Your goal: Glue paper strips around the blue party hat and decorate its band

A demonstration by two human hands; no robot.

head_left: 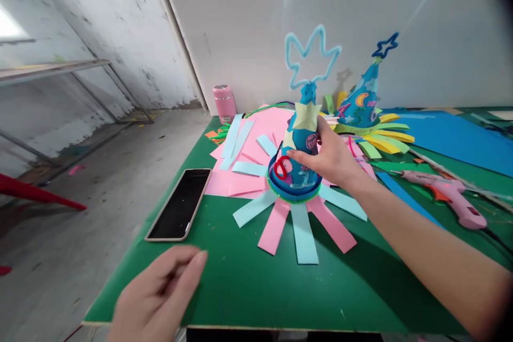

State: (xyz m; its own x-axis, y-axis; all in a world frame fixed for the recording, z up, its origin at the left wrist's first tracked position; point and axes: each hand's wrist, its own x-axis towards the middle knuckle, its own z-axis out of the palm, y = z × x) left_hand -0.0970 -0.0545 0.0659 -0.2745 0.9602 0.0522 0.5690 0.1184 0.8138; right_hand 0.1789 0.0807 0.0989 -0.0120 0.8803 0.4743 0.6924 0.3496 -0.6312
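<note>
My right hand (332, 155) is wrapped around a blue cone-shaped paper hat (298, 141), gripping its side with the thumb across the front. The hat carries a pale star, stickers and a red loop, and a light-blue pipe-cleaner shape (312, 56) rises from its tip. Pink and light-blue paper strips (304, 238) fan out from its brim over the table. Close to the front left edge, my left hand (160, 294) is closed, fingers curled and thumb against the index finger. Nothing shows in it. A phone (180, 206) lies just beyond that hand.
On the green table (224, 288) a second blue cone hat (363, 99) stands behind. A pink glue gun (449, 195) with a cord lies at right, near a blue sheet (452, 136). Pink paper (224, 176) and a pink bottle (225, 104) are at back left. A white panel (248, 32) stands behind.
</note>
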